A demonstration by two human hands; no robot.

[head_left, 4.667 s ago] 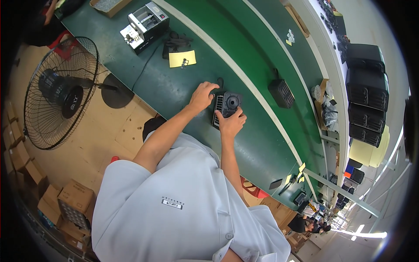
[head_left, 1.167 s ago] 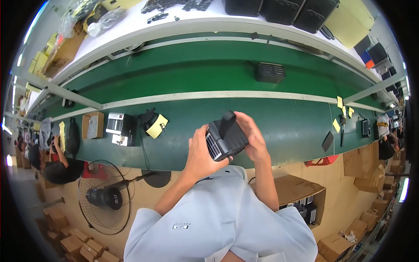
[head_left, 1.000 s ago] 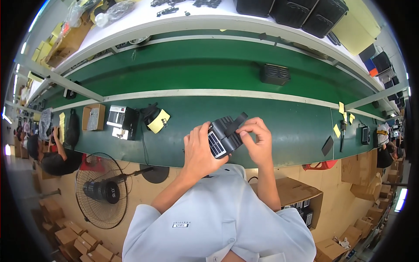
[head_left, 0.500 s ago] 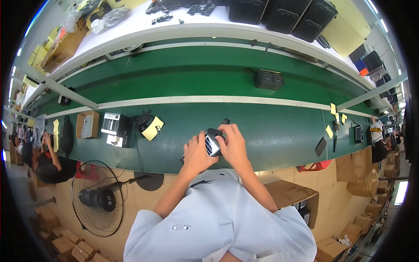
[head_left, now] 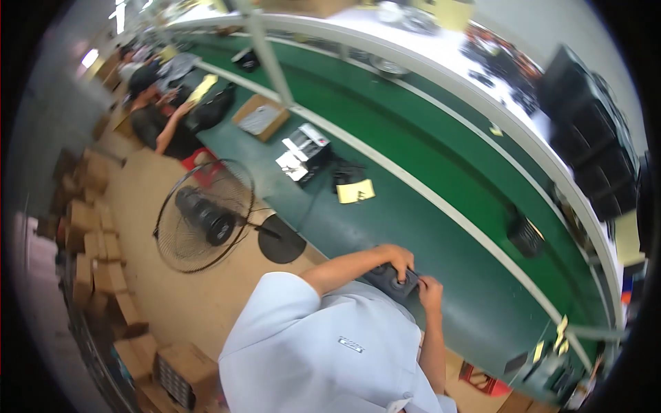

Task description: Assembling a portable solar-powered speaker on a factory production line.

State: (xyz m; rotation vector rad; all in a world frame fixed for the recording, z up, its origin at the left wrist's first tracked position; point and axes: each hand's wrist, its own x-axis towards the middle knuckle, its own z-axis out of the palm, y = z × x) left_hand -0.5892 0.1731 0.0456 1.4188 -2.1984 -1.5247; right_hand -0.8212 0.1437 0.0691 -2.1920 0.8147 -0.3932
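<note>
A small black boxy device [head_left: 387, 282] with a round part on its upper face is held just over the near edge of the green workbench, in front of my body. My left hand [head_left: 396, 258] reaches over it from the far side, fingers bent down onto its face. At the device's right end, my right hand [head_left: 430, 289] is closed with fingertips pinching its edge or a small part there; that detail is blurred. Left of my hands on the bench lie a black bundle with a yellow paper [head_left: 355, 192] and a black-and-white box [head_left: 306, 153].
A standing fan [head_left: 206, 217] is on the floor to my left. Beyond it a co-worker [head_left: 157, 113] sits at the bench. An open carton [head_left: 260, 117] stands on the bench. A black vented device [head_left: 527, 237] rests on the green strip behind the rail. Cardboard boxes [head_left: 107, 241] are stacked at left.
The view has swung left and tilted. The device has been turned: its silver striped face no longer shows, and a dark face with a round part does. Both hands have shifted their hold.
</note>
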